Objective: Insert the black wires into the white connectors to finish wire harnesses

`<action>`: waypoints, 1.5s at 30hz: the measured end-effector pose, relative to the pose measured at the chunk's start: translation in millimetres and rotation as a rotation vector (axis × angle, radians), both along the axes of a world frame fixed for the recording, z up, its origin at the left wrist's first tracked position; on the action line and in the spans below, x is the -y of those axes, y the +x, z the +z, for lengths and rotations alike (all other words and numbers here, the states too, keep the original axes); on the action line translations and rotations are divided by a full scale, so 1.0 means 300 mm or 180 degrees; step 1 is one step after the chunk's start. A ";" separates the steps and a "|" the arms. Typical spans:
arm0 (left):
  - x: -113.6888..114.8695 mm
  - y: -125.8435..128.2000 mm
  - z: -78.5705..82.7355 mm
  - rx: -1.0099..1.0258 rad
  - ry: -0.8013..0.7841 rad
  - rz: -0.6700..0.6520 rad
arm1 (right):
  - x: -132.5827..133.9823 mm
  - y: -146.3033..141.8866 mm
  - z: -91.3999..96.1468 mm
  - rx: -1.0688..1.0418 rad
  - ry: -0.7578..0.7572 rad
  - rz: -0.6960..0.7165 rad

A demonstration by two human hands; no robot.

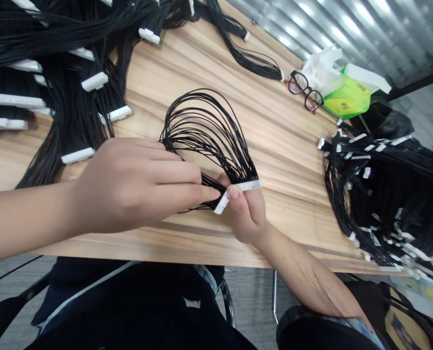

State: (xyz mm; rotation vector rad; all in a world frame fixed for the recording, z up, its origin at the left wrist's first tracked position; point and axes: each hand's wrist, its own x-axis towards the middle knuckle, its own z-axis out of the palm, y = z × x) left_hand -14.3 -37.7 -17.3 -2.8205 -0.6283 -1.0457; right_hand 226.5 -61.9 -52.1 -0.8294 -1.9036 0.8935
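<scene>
Narrow gap left between the left hand (136, 187) and the right hand (247, 214), crossed by a white connector (253, 185). Room found over the striped wooden table (275, 136) beyond the looped black wires (209, 131), up to the eyeglasses (304, 90). Passage blocked rightward by heaped wire harnesses (380, 194), leftward by bundled harnesses (63, 97), at the far corner by a green tissue packet (344, 97).
</scene>
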 end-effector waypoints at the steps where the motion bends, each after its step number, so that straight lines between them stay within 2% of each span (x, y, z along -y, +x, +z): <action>1: 0.000 0.003 0.007 -0.0006 -0.0015 0.0023 | 0.001 0.001 -0.002 -0.0002 -0.0037 -0.0020; 7: 0.007 0.026 0.021 0.0018 -0.0198 0.0261 | 0.004 0.003 -0.003 0.0033 -0.0097 -0.0128; 9: 0.006 0.031 0.015 -0.0015 -0.0595 0.0272 | -0.001 0.000 0.006 0.0162 0.0036 -0.0120; 11: 0.002 0.035 0.009 -0.0023 -0.1150 0.0139 | -0.008 -0.004 0.017 0.0308 0.0254 -0.0012; 13: -0.003 0.040 0.008 -0.0076 -0.1461 -0.0018 | -0.014 -0.005 0.028 0.0406 0.0445 0.0104; 15: -0.009 0.044 0.012 -0.0144 -0.1287 -0.0018 | -0.016 -0.006 0.037 0.0475 0.0467 0.0135; 17: -0.014 0.046 0.021 -0.0215 -0.0896 0.0058 | -0.013 -0.004 0.039 0.0453 0.0342 0.0048; 21: -0.022 0.026 0.048 -0.0161 -0.0266 0.0013 | -0.002 0.002 0.022 -0.0062 -0.0341 -0.0196; 23: -0.020 0.007 0.062 -0.0043 -0.0346 -0.0326 | 0.000 0.006 0.005 -0.0355 -0.0595 -0.0322; 25: -0.015 -0.010 0.073 -0.0078 -0.0682 -0.0751 | -0.001 0.010 -0.013 -0.0465 -0.0676 -0.0460; 26: -0.013 -0.015 0.077 -0.0119 -0.0812 -0.0811 | -0.002 0.012 -0.021 -0.0454 -0.0690 -0.0516; 28: -0.013 -0.021 0.083 -0.0239 -0.0740 -0.0581 | -0.003 0.016 -0.032 -0.0384 -0.0695 -0.0593; 32: -0.042 -0.019 0.089 -0.0350 0.0215 0.0389 | 0.000 0.019 -0.030 -0.0283 -0.0645 -0.0592; 35: -0.073 -0.019 0.089 -0.0449 0.0621 0.0901 | 0.000 0.018 -0.005 -0.0088 -0.0419 -0.0431; 37: -0.085 -0.023 0.083 -0.0551 0.0688 0.0884 | -0.003 0.016 0.016 0.0123 -0.0180 -0.0292; 40: -0.089 -0.029 0.069 -0.0544 0.0426 0.0869 | -0.010 0.014 0.037 0.0290 0.0081 -0.0170; 45: -0.075 -0.022 0.070 -0.0364 0.0241 0.0943 | -0.015 0.009 0.038 0.0271 0.0096 -0.0081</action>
